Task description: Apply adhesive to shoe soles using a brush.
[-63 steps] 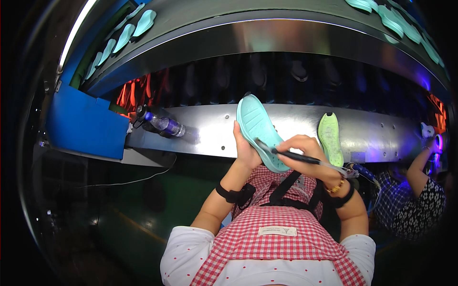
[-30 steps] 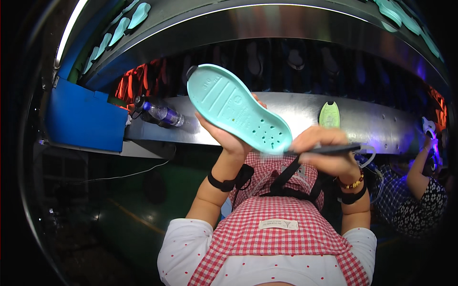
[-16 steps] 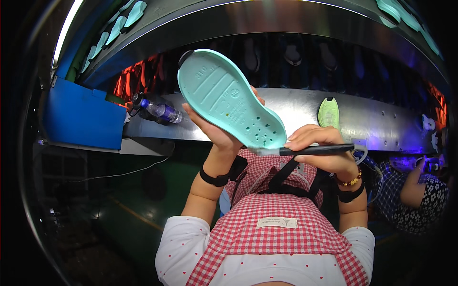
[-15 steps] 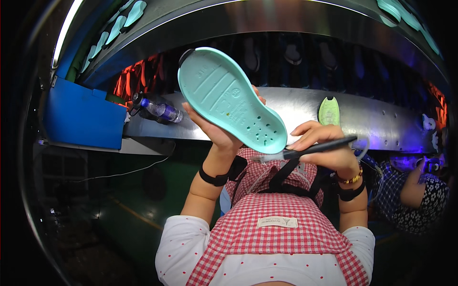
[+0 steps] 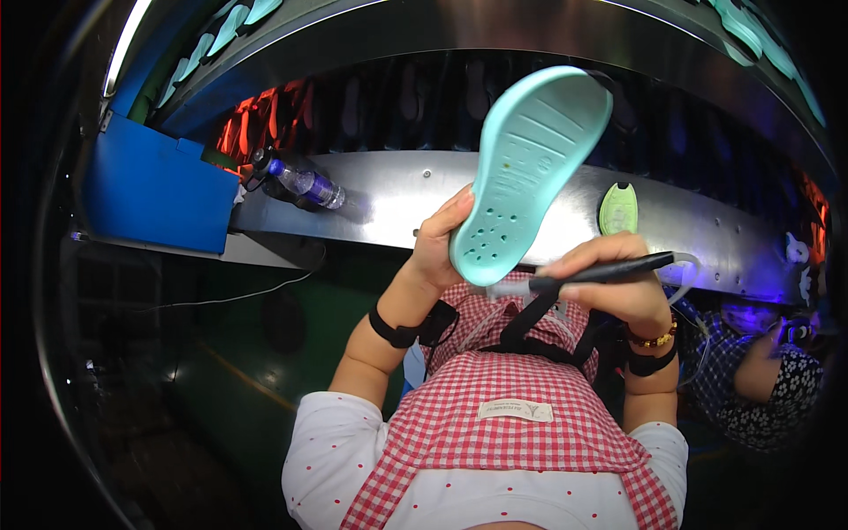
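Note:
My left hand (image 5: 442, 231) grips a light turquoise shoe sole (image 5: 532, 168) by its narrower, lower end, with the thumb side along the left edge. The sole stands tilted, its wide end up and to the right, its embossed face with a cluster of small holes turned toward me. In my right hand (image 5: 611, 276) is a black-handled brush (image 5: 649, 263) with a clear tube running from its rear end. Its pale tip points left, close by the sole's lower end; whether they touch I cannot tell.
A metal ledge (image 5: 389, 208) runs across, bearing a water bottle (image 5: 309, 187) at left and a small green sole-shaped piece (image 5: 618, 210) at right. A blue box (image 5: 159, 194) stands at left. Turquoise soles (image 5: 228, 28) lie above on a conveyor. Another person (image 5: 760, 371) sits at right.
The sole has swung clockwise, its wide end passing from upper left to upper right. My left hand has shifted with it to the sole's lower left edge. The brush stays near the lower end.

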{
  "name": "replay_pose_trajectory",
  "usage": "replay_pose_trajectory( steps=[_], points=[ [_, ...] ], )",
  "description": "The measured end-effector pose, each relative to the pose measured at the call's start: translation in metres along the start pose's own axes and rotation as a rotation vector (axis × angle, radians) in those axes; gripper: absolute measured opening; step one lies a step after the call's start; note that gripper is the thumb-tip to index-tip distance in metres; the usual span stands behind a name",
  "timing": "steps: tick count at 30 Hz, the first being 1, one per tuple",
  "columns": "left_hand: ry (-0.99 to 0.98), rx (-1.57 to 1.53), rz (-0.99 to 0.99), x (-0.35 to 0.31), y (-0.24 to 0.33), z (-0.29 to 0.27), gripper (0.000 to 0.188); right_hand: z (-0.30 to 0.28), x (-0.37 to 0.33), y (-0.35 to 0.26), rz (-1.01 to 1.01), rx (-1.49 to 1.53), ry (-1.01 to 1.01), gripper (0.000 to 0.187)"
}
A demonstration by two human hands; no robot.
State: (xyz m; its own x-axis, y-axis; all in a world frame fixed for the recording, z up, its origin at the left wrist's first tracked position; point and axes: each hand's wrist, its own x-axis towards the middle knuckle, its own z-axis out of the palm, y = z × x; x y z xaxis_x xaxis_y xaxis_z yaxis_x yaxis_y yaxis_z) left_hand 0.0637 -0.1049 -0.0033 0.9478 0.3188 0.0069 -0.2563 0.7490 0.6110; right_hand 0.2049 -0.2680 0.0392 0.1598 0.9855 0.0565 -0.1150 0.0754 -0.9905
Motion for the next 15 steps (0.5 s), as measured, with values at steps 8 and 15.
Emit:
replay_pose_trajectory(
  steps=[8,15],
  points=[
    [-0.010,0.135,-0.412,0.009,0.029,0.004,0.046,-0.012,0.007,-0.013,-0.289,-0.266,-0.288,0.018],
    [0.001,0.564,-0.589,0.006,0.059,0.030,0.049,-0.018,0.015,-0.018,-0.314,-0.361,-0.358,0.017]
  ],
)
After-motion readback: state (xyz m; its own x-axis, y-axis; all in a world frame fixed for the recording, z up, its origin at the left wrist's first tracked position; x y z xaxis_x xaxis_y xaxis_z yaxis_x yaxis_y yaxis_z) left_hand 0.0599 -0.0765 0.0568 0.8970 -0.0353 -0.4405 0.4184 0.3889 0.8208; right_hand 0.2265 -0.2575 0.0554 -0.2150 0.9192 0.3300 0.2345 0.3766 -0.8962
